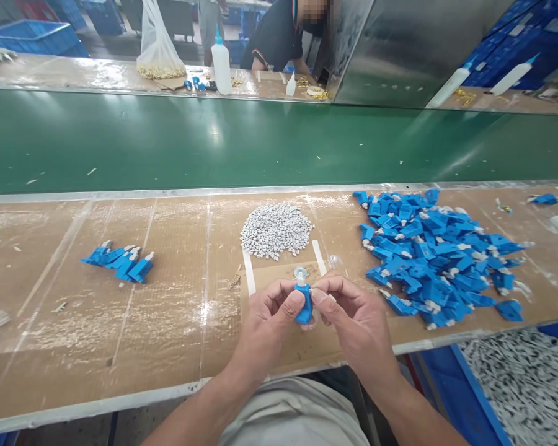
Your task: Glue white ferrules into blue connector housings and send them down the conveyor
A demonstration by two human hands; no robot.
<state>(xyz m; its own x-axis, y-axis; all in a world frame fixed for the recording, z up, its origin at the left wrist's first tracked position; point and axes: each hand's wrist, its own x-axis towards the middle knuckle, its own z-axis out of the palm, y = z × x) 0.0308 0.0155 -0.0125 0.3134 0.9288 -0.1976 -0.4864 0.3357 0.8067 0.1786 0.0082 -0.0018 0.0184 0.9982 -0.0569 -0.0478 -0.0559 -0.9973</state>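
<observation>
Between my hands, over a cardboard sheet near the table's front edge, a blue plastic piece point(303, 306) with a white tip stands upright. My left hand point(270, 316) pinches it from the left side. From the right, the fingertips of my right hand point(353, 316) are pressed together against its edge; anything small between them is hidden. Behind my hands lies a round pile of small white-grey parts point(277, 230). A large heap of blue pieces with white tips point(432, 254) spreads to the right, and a small row of blue pieces point(121, 261) lies at the left.
A green belt point(167, 142) runs across behind the cardboard-covered table point(177, 334). Beyond it are a white bottle point(221, 67), a plastic bag point(158, 52) and a person point(276, 34). A blue bin of small parts point(481, 396) stands at the lower right.
</observation>
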